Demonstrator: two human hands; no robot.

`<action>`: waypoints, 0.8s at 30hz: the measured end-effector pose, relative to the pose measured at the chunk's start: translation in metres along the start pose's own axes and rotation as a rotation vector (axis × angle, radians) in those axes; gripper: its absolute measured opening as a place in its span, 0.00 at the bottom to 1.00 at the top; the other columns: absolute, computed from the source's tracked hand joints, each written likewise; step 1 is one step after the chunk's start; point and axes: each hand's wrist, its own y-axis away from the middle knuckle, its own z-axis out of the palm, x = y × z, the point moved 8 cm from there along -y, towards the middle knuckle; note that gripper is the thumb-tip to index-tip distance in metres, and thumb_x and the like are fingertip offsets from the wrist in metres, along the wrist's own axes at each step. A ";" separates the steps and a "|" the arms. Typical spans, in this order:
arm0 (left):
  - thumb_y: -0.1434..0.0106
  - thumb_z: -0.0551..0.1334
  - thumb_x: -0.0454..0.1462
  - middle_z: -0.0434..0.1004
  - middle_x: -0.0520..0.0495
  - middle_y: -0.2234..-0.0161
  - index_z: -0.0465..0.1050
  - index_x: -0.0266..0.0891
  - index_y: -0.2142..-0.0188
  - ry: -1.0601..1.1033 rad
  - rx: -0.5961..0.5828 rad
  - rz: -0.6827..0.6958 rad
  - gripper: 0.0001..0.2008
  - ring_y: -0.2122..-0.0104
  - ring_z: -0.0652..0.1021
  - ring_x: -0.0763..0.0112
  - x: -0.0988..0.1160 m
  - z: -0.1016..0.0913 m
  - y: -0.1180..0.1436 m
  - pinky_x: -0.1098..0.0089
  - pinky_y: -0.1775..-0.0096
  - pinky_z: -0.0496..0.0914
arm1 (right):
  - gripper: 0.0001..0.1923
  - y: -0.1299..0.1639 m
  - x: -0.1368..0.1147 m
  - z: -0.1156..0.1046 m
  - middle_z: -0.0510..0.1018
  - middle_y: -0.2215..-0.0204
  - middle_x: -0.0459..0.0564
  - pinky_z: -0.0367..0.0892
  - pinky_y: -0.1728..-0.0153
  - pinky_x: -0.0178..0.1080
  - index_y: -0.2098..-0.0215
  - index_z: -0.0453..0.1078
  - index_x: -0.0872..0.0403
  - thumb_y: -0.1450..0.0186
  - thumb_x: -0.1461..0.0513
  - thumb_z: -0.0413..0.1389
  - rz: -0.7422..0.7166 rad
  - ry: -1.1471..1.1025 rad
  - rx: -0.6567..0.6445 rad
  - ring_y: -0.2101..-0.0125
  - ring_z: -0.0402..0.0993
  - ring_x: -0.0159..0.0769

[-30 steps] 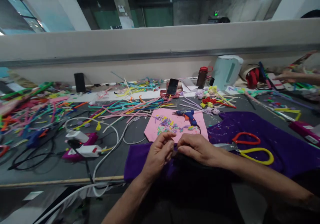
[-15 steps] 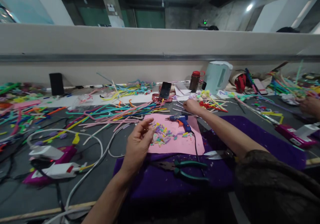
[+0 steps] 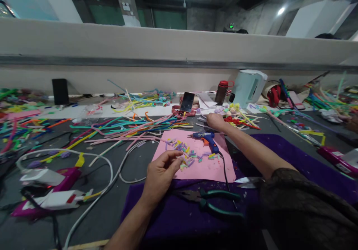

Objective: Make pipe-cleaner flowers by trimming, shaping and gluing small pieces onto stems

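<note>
My left hand (image 3: 163,171) hovers over the near left edge of a pink sheet (image 3: 223,170), its fingers curled and thumb apart from them, with nothing visible between. Beside its fingertips lie several short cut pieces of coloured pipe cleaner (image 3: 188,155). My right hand (image 3: 216,122) is stretched out beyond the sheet, fingers bent down at the table among loose pipe cleaners (image 3: 248,120); what they pinch is hidden. Between the hands, a blue glue gun (image 3: 206,138) rests on the sheet. Green-handled pliers (image 3: 212,196) and scissor blades (image 3: 247,182) lie on the purple cloth (image 3: 179,220) nearer me.
Long pipe cleaners (image 3: 134,127) spread across the table on the left. A phone (image 3: 187,101), a brown bottle (image 3: 222,93) and a pale kettle (image 3: 248,88) stand at the back. White cables (image 3: 110,168) and a magenta power strip (image 3: 68,177) lie on the left.
My left hand has come lower and slightly right, and its fingers have drawn closer together. My right hand stays at the same place by the loose pipe cleaners. The view has shifted a little.
</note>
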 end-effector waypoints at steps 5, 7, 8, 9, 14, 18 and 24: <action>0.48 0.64 0.42 0.76 0.49 0.72 0.76 0.40 0.66 0.001 0.040 0.037 0.11 0.74 0.74 0.70 0.004 -0.001 0.001 0.73 0.75 0.70 | 0.14 -0.002 0.015 -0.020 0.75 0.57 0.61 0.61 0.59 0.37 0.59 0.70 0.59 0.34 0.62 0.45 0.033 -0.138 0.231 0.56 0.70 0.44; 0.48 0.64 0.42 0.77 0.48 0.71 0.76 0.40 0.65 -0.001 0.036 0.036 0.12 0.75 0.73 0.71 0.004 0.001 0.002 0.72 0.76 0.71 | 0.13 0.000 0.019 -0.028 0.76 0.60 0.58 0.62 0.62 0.35 0.61 0.70 0.58 0.35 0.61 0.45 0.020 -0.215 0.303 0.59 0.72 0.41; 0.48 0.63 0.43 0.76 0.48 0.71 0.76 0.40 0.64 -0.002 0.030 0.031 0.13 0.76 0.73 0.71 0.003 0.002 0.002 0.72 0.77 0.71 | 0.13 0.001 0.021 -0.032 0.77 0.62 0.56 0.62 0.63 0.34 0.61 0.69 0.58 0.35 0.61 0.45 0.013 -0.257 0.337 0.61 0.72 0.39; 0.48 0.63 0.43 0.76 0.48 0.71 0.75 0.39 0.64 0.000 0.024 0.025 0.13 0.76 0.72 0.71 0.003 0.003 0.002 0.72 0.78 0.71 | 0.12 0.003 0.023 -0.036 0.77 0.63 0.55 0.62 0.64 0.34 0.60 0.68 0.57 0.35 0.62 0.45 0.006 -0.300 0.369 0.63 0.73 0.37; 0.47 0.63 0.43 0.75 0.48 0.71 0.75 0.39 0.63 -0.001 0.022 0.011 0.14 0.77 0.71 0.73 0.002 0.005 0.003 0.74 0.79 0.70 | 0.11 0.018 0.031 -0.056 0.77 0.68 0.50 0.63 0.70 0.30 0.60 0.64 0.58 0.35 0.63 0.43 -0.020 -0.502 0.485 0.74 0.73 0.28; 0.46 0.62 0.42 0.74 0.50 0.75 0.75 0.39 0.63 -0.047 0.041 0.060 0.13 0.79 0.69 0.75 0.003 0.002 0.001 0.76 0.78 0.67 | 0.09 0.038 0.043 -0.070 0.77 0.69 0.50 0.63 0.74 0.29 0.61 0.62 0.58 0.36 0.64 0.43 -0.002 -0.600 0.548 0.76 0.72 0.28; 0.48 0.63 0.43 0.77 0.47 0.72 0.75 0.37 0.65 -0.068 0.072 0.126 0.13 0.74 0.74 0.71 0.002 -0.001 -0.004 0.73 0.72 0.68 | 0.07 0.076 0.065 -0.102 0.75 0.72 0.48 0.63 0.76 0.30 0.64 0.63 0.57 0.37 0.63 0.46 0.006 -0.789 0.750 0.78 0.71 0.28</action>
